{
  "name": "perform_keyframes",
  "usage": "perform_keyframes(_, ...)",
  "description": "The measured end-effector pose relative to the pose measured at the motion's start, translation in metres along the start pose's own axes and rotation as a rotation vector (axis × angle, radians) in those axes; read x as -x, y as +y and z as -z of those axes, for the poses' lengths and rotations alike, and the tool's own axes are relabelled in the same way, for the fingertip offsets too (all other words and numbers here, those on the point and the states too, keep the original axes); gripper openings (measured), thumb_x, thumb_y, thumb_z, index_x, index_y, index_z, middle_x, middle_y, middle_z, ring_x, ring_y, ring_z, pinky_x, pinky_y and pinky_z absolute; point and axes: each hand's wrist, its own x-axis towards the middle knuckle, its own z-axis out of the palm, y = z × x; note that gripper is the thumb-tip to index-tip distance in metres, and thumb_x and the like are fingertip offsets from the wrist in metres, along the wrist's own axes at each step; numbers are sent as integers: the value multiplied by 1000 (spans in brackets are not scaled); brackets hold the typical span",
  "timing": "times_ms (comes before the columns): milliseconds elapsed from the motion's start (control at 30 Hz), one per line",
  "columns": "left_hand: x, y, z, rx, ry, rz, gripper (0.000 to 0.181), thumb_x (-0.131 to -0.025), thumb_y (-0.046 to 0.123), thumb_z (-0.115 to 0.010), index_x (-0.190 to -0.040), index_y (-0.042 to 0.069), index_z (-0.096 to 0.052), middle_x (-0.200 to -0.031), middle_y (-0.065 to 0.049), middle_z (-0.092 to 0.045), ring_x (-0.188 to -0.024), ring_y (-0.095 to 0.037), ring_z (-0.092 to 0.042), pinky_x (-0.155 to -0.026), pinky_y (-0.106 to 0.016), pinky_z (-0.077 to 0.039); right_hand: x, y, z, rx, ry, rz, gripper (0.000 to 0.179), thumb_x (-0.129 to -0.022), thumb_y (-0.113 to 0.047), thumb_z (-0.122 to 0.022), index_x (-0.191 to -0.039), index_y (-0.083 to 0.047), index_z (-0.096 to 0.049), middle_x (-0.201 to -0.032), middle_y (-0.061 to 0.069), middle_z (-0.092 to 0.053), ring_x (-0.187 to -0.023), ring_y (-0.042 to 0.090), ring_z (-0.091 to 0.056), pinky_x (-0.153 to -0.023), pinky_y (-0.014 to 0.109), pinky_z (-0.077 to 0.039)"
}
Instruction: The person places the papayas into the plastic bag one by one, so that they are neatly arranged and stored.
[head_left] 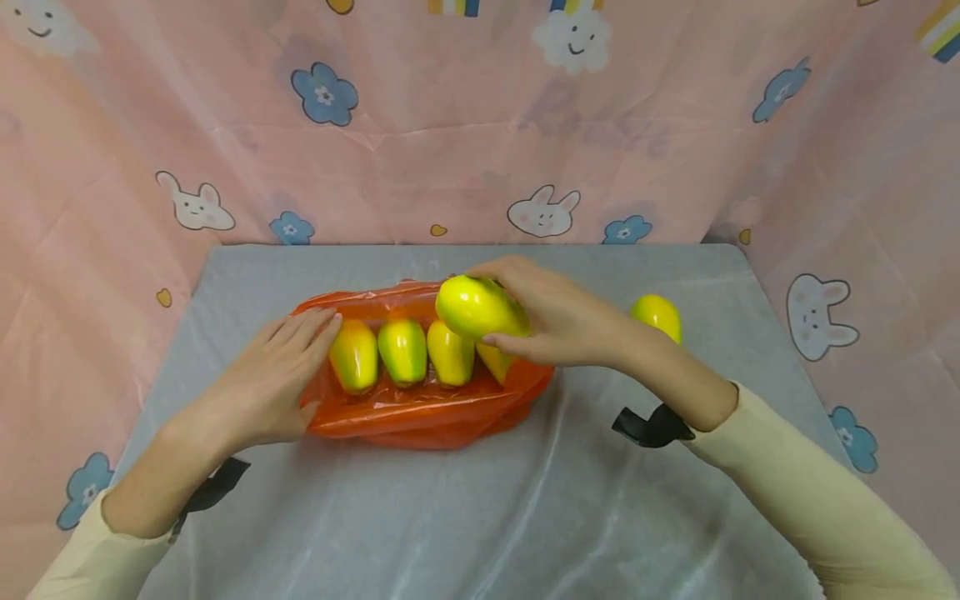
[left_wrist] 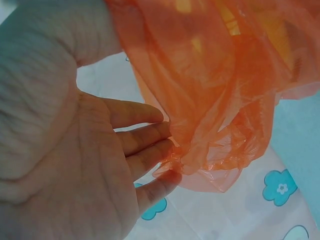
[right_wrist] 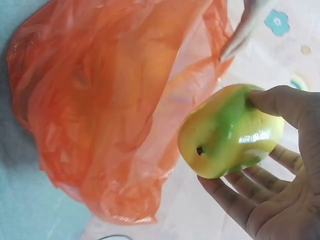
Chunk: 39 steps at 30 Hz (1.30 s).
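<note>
An orange-red plastic bag (head_left: 427, 425) lies with its mouth wide on the grey table. Several yellow-green mangoes (head_left: 402, 353) sit in a row inside it. My right hand (head_left: 558, 315) grips another mango (head_left: 482, 307) over the bag's right part, partly covering the rightmost fruit. In the right wrist view, thumb and fingers hold that mango (right_wrist: 230, 132) by its sides, its dark stem spot showing. My left hand (head_left: 266, 387) is at the bag's left edge. Its fairly straight fingers (left_wrist: 145, 137) touch the thin plastic (left_wrist: 200, 100) in the left wrist view.
One more yellow mango (head_left: 657, 315) lies on the table (head_left: 585, 517) to the right, partly behind my right forearm. A pink patterned cloth (head_left: 450, 150) hangs behind the table and along both sides. Black straps (head_left: 652, 425) are around the wrists.
</note>
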Motion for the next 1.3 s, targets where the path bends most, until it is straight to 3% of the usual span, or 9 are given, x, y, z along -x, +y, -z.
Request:
perform_keyframes(267, 2, 1, -1, 11, -11, 14, 102, -77, 17, -89, -160, -7, -36, -168, -27, -37, -153, -46, -37, -127, -66, -31, -25, -16, -4, 53, -102, 41, 69, -94, -30, -79, -154, -18, -48, -150, 1, -57, -129, 16, -58, -112, 38, -54)
perform_keyframes(500, 4, 0, -1, 26, -19, 24, 102, -77, 15, -88, -161, -7, -34, -169, -27, -36, -154, -47, -36, -128, -66, -30, -50, -29, -11, 84, -231, 98, 69, -94, -31, -77, -156, -23, -48, -147, 0, -57, -120, 17, -62, -107, 37, -57)
perform_keyframes(767, 4, -2, -1, 9, -4, 2, 99, -77, 13, -87, -159, -10, -36, -167, -29, -37, -153, -47, -37, -128, -64, -31, -75, -37, -28, 113, -340, 178, 66, -94, -27, -74, -155, -21, -48, -153, 1, -53, -126, 17, -59, -109, 41, -55)
perform_keyframes(1033, 7, -1, 0, 24, -16, 23, 100, -78, 12, -87, -160, -9, -34, -169, -28, -35, -156, -46, -34, -129, -65, -28, -97, -43, -51, 195, -450, 240, 66, -96, -31, -75, -156, -25, -49, -150, -3, -55, -125, 15, -57, -113, 36, -50)
perform_keyframes(1167, 6, 0, 1, 0, -12, 22, 98, -80, 13, -86, -161, -9, -34, -169, -28, -35, -156, -46, -34, -129, -64, -28, -105, -45, -57, 233, -465, 269, 69, -96, -32, -76, -158, -23, -48, -155, -1, -54, -133, 17, -56, -120, 38, -46)
perform_keyframes(1300, 7, 2, 1, -12, -13, 17, 98, -80, 13, -86, -161, -9, -34, -169, -28, -35, -157, -45, -34, -129, -64, -28, -111, -44, -61, 241, -473, 289, 70, -96, -32, -75, -159, -23, -47, -153, 0, -54, -131, 18, -57, -120, 40, -47)
